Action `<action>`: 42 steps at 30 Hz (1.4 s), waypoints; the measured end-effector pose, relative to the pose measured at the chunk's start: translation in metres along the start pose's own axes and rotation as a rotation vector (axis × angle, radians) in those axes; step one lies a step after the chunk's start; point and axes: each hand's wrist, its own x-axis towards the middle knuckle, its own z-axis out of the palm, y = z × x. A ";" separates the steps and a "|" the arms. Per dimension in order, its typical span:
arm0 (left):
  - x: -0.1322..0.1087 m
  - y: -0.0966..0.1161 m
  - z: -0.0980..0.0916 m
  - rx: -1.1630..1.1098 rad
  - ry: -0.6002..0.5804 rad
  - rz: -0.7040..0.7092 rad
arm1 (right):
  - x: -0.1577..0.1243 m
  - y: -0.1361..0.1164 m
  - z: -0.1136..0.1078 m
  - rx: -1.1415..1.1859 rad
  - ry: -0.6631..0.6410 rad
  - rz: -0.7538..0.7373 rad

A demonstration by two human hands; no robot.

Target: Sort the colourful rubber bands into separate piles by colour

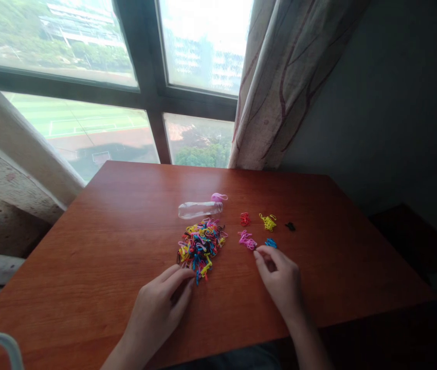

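Observation:
A mixed heap of small coloured rubber bands (203, 241) lies on the table. At its near edge is my left hand (164, 295), thumb and fingers closed in a pinch beside the bands; what is between the fingertips is hidden. My right hand (280, 277) is pinched on a small dark rubber band at its fingertips. Just beyond those fingertips lie a pink bunch of bands (247, 239) and a blue bunch (270, 242). Farther back are a red bunch (245, 219), a yellow bunch (268, 222) and a small black bunch (290, 226).
Behind the heap a clear plastic bottle (199, 209) lies on its side, with a pink looped cap (219, 197) by its neck. The brown wooden table (106, 257) reaches to a window (199, 139) with curtains (276, 87). A white curved bar (0, 339) shows at lower left.

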 end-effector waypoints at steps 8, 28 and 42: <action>0.000 0.000 0.000 0.015 0.013 0.014 | 0.052 0.102 -0.050 -0.351 0.019 0.172; 0.000 0.004 0.000 0.049 0.026 0.020 | 0.001 0.015 -0.009 -0.067 0.061 0.026; -0.003 0.007 0.002 0.129 0.064 0.058 | -0.021 -0.047 0.031 0.051 -0.251 -0.062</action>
